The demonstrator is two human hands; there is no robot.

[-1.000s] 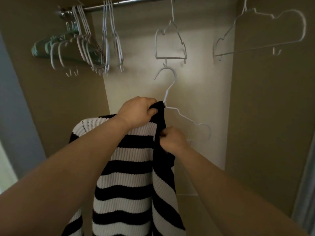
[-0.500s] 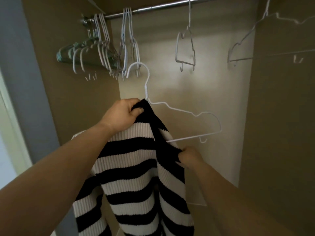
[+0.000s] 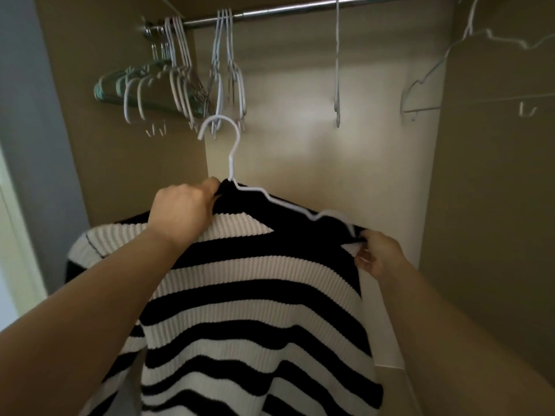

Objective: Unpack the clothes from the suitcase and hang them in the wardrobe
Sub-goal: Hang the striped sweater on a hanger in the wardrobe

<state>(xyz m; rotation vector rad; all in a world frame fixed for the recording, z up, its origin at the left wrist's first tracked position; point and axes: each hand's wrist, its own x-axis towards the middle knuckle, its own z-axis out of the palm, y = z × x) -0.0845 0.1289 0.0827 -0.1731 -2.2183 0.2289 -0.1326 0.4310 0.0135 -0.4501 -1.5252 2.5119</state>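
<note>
Your right hand (image 3: 379, 256) has drawn the striped sweater (image 3: 255, 298) out along the white hanger (image 3: 231, 163) and pinches its shoulder; your left hand (image 3: 183, 210) grips the collar, below the rod (image 3: 300, 9). Two empty hangers (image 3: 337, 85) hang rightward (a bunch (image 3: 180, 85) crowds left).

We see a bunch of empty white hangers (image 3: 180, 85) up left, teal hangers (image 3: 111, 85) behind them, a smaller white cluster (image 3: 228, 70) beside, a lone hanger (image 3: 337, 70) edge-on, another (image 3: 432, 73) far right. A grey wall (image 3: 27, 115) and pale frame (image 3: 12, 235) stand left.
</note>
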